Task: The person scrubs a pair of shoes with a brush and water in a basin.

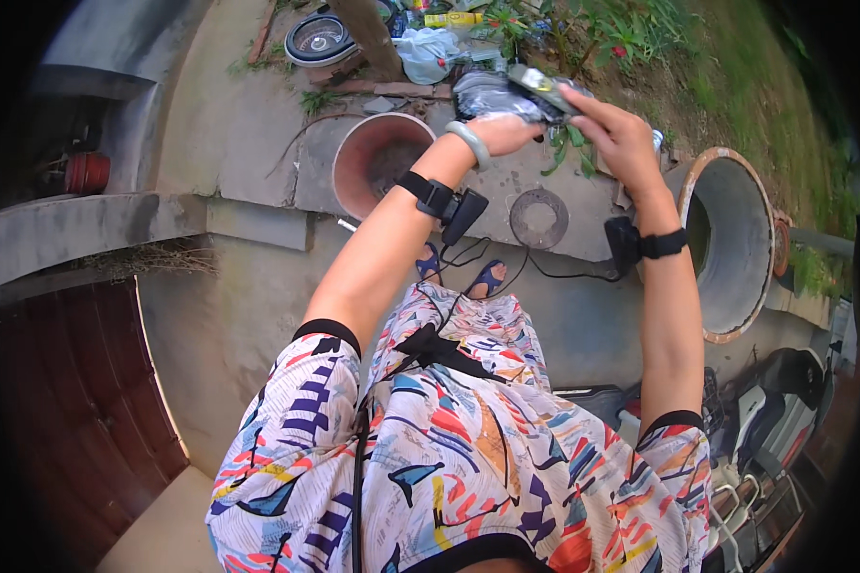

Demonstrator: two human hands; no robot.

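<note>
My left hand, with a pale bangle at its wrist, is closed at the near edge of a dark, shiny plastic bag. Its fingertips are partly hidden and smeared by motion. Between the thumb and fingers of my right hand is a flat, oblong dark packet with a yellow-green patch. It slants over the right side of the bag, and its kind is hard to make out. Both arms reach forward, the hands a short way apart. Black straps with small devices circle both wrists.
A round reddish tub stands left of my feet; a large clay jar lies to the right. A flat grey ring rests on the concrete ledge. Beyond are a wheel, a post, a pale bag and plants. Cables hang between my wrists.
</note>
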